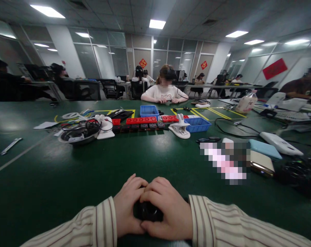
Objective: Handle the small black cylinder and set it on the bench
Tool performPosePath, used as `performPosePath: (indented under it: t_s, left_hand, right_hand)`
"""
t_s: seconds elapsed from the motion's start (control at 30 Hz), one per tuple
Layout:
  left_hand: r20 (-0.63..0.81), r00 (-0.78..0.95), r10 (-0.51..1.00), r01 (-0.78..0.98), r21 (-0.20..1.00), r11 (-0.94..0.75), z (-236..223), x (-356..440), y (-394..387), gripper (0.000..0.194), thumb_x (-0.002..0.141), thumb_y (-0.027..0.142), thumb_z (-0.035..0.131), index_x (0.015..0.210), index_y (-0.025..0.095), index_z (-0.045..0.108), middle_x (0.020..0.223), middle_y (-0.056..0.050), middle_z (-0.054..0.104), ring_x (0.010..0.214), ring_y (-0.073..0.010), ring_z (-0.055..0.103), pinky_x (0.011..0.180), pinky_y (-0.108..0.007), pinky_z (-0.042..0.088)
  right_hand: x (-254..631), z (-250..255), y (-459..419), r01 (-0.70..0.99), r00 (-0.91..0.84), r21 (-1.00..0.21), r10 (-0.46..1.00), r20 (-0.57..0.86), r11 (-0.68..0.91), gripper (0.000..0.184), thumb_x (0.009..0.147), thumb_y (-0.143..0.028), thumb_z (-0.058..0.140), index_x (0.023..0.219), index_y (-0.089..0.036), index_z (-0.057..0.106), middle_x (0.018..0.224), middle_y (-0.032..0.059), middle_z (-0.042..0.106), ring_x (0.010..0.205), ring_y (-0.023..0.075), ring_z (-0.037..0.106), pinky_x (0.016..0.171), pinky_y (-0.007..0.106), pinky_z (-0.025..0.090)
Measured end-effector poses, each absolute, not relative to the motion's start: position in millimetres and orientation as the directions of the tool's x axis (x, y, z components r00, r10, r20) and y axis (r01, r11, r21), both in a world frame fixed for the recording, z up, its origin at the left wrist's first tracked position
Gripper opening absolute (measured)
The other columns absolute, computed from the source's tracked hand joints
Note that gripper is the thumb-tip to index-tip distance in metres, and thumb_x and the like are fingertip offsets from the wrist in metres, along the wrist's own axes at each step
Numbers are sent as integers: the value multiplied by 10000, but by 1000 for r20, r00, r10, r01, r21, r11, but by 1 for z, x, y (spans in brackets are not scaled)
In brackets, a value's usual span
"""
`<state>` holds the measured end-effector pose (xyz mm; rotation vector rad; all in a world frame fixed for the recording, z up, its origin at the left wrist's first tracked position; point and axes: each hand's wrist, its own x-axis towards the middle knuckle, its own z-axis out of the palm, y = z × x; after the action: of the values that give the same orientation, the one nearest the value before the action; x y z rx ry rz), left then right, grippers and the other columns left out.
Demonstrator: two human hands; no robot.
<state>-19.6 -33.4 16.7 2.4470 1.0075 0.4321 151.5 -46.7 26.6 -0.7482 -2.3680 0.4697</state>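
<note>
Near the front edge of the green table, both of my hands close around a black, glossy, rounded object (pixel 150 211). My left hand (pixel 128 206) wraps its left side, and my right hand (pixel 168 209) covers it from above and the right. Their fingers meet over its top and hide most of it, so its exact kind does not show. Farther forward stand red and black power strips (pixel 141 120) in a row. A white clip stand (pixel 180 128) is to their right, and a metal bowl (pixel 80 136) with black cables lies to the left.
Blue trays (pixel 196 129) stand behind the row. A wrench (pixel 10 146) lies far left. Power banks (pixel 265 149), a white device (pixel 281 143), black cables and a blurred patch are on the right, with a plastic bottle (pixel 246 102) behind. Another person (pixel 164 89) sits opposite.
</note>
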Motion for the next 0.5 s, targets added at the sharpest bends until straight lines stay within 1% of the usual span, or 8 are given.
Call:
performPosePath:
  t_s: [0.1,0.17,0.23,0.27,0.33,0.37,0.43,0.5]
  left_hand:
    - [125,684,719,575,513,-637,19,-19,-35,415,469,252,708,863,210,584,901,-8,531,897,-229,525,1003,-555,190]
    - [140,683,717,574,505,-645,21,-18,-36,371,491,237,676,847,210,577,889,-1,532,891,-221,526,1004,-555,185]
    - [151,684,713,567,505,-651,21,-19,-37,392,525,306,688,887,213,569,909,-6,538,907,-224,524,1006,-562,174]
    - [159,684,712,561,509,-653,20,-20,-37,442,537,369,700,928,214,562,935,-16,540,927,-231,520,1008,-566,169]
    - [181,680,711,550,516,-657,18,-21,-37,605,525,504,715,1021,208,535,1005,-48,535,981,-253,504,1013,-568,161]
    - [192,676,711,548,514,-660,17,-22,-37,685,506,544,719,1063,201,515,1036,-63,531,1005,-263,494,1017,-566,159]
    - [211,664,717,556,502,-663,14,-22,-37,744,491,530,738,1103,189,488,1062,-79,529,1026,-272,487,1020,-561,164]
    - [216,659,721,564,492,-663,12,-22,-37,718,498,486,749,1100,192,489,1041,-70,542,1009,-267,497,1018,-560,171]
  right_hand:
    - [152,29,-48,331,-687,-472,551,473,817,258,636,-248,543,885,-181,556,878,36,541,825,173,461,751,314,364]
    - [153,30,-50,294,-686,-460,520,508,838,274,620,-220,485,876,-178,572,902,51,524,838,180,461,763,330,361]
    - [153,31,-52,272,-684,-454,502,529,849,300,616,-222,464,888,-174,580,920,63,515,864,190,464,777,345,357]
    - [152,32,-53,264,-682,-455,498,536,850,314,624,-235,467,911,-170,577,932,68,516,879,194,465,787,351,355]
    - [152,33,-56,253,-668,-475,507,544,843,356,657,-288,488,982,-158,552,972,78,522,911,201,466,807,357,353]
    - [152,34,-56,253,-658,-490,520,545,834,381,681,-328,497,1017,-152,535,991,84,524,923,205,466,813,360,353]
    - [152,35,-57,268,-634,-525,558,535,808,437,727,-424,504,1064,-146,507,1016,92,527,929,211,466,816,366,353]
    - [151,35,-57,307,-609,-545,601,518,781,513,734,-534,511,1067,-145,501,1010,95,533,915,220,468,804,373,357]
